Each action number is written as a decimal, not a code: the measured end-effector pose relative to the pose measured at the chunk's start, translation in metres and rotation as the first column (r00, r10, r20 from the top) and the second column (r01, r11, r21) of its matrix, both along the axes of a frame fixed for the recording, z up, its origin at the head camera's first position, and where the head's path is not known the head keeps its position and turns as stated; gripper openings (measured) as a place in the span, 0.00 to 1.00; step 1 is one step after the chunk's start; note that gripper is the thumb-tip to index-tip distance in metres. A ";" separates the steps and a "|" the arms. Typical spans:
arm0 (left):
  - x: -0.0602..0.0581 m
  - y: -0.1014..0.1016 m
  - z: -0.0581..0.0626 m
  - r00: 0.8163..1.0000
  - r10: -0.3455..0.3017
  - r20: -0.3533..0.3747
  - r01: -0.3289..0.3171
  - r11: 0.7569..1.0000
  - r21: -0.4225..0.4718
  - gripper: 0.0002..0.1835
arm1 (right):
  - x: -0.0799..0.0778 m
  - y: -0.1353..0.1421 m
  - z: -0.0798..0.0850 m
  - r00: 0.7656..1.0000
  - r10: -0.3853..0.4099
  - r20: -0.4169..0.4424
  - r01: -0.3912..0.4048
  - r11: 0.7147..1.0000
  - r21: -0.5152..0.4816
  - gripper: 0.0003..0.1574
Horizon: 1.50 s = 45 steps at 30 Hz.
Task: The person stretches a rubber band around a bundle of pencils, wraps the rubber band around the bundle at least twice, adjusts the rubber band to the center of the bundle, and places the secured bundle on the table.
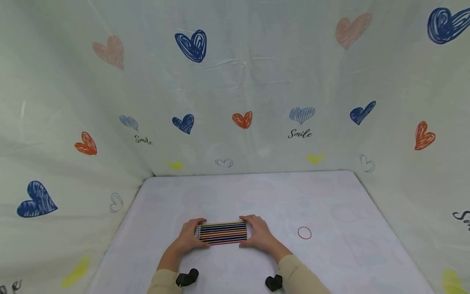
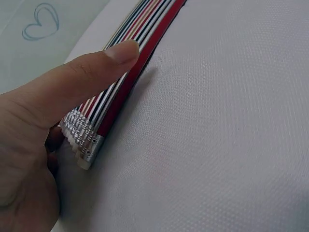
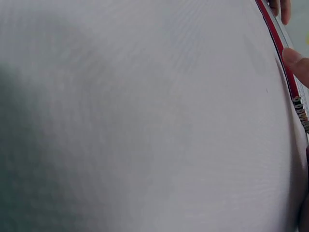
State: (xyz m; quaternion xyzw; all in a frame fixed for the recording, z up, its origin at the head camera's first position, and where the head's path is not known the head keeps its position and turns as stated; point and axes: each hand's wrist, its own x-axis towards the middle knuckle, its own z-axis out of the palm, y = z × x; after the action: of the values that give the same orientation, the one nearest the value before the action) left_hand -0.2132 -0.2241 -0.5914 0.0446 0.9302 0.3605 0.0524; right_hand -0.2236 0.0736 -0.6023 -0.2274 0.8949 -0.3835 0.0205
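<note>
In the head view a row of pencils (image 1: 223, 233) lies flat on the table, side by side, in dark, yellow and red stripes. My left hand (image 1: 188, 237) grips its left end, thumb on the near edge and fingers at the far edge. The left wrist view shows that thumb across the pencils, near the silver ferrules (image 2: 89, 133) and pale erasers (image 2: 84, 164). My right hand (image 1: 260, 235) holds the right end between thumb and fingers. Only its thumb (image 3: 295, 62) and the red nearest pencil (image 3: 276, 38) show well in the right wrist view.
A thin red ring, like a rubber band (image 1: 304, 232), lies on the white tabletop (image 1: 330, 204) to the right of the pencils. Behind and beside the table hangs a pale curtain (image 1: 257, 81) printed with hearts. A black strap piece (image 1: 187, 277) sits by each sleeve.
</note>
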 end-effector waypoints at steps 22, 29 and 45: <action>0.006 0.003 0.002 1.000 -0.023 -0.002 0.022 0.999 -0.034 0.38 | -0.002 0.007 -0.008 0.999 0.047 -0.010 -0.047 0.999 -0.014 0.36; 0.008 0.005 0.004 0.999 -0.013 -0.037 0.014 1.000 0.004 0.32 | -0.001 0.007 -0.007 0.999 0.048 -0.024 -0.049 0.999 -0.011 0.33; 0.012 0.005 0.005 0.995 -0.081 -0.051 0.078 0.995 -0.062 0.21 | 0.002 0.009 -0.005 0.995 0.091 -0.047 -0.091 0.996 0.012 0.25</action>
State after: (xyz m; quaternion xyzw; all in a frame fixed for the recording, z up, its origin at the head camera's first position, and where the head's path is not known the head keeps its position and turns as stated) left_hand -0.2010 -0.2191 -0.5864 0.0897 0.9392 0.3287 0.0433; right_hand -0.2211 0.0827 -0.6070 -0.2769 0.8858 -0.3721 0.0180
